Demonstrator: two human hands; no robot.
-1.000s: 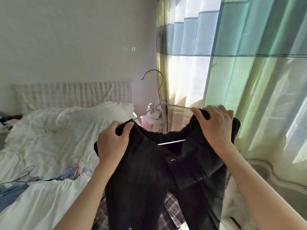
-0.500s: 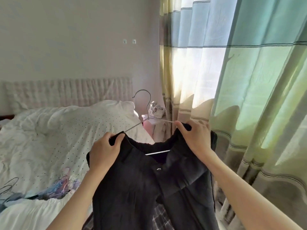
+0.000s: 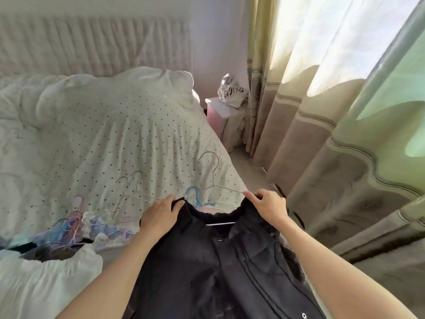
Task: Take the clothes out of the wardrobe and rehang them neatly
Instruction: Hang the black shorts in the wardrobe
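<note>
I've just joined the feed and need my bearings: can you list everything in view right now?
jacket: one, black, held up at the front
wire hanger: one, silver, inside the jacket collar
spare hangers: a pile, pastel and silver, on the bed
bed: one, white dotted cover, left
bag: one, white, on the pink stand
pink stand: one, beside the bed
curtain: green and beige, right
left hand: grips the left shoulder of the jacket
right hand: grips the right shoulder of the jacket

Ahead of the left hand (image 3: 158, 217), a cluster of loose hangers (image 3: 96, 217) lies on the bed (image 3: 115, 134); beyond it the quilt is bare. To the right of the right hand (image 3: 269, 207), the curtain (image 3: 345, 157) hangs close. Ahead, a narrow floor strip (image 3: 247, 162) separates bed from curtain, ending at a pink cabinet (image 3: 218, 118).
</note>
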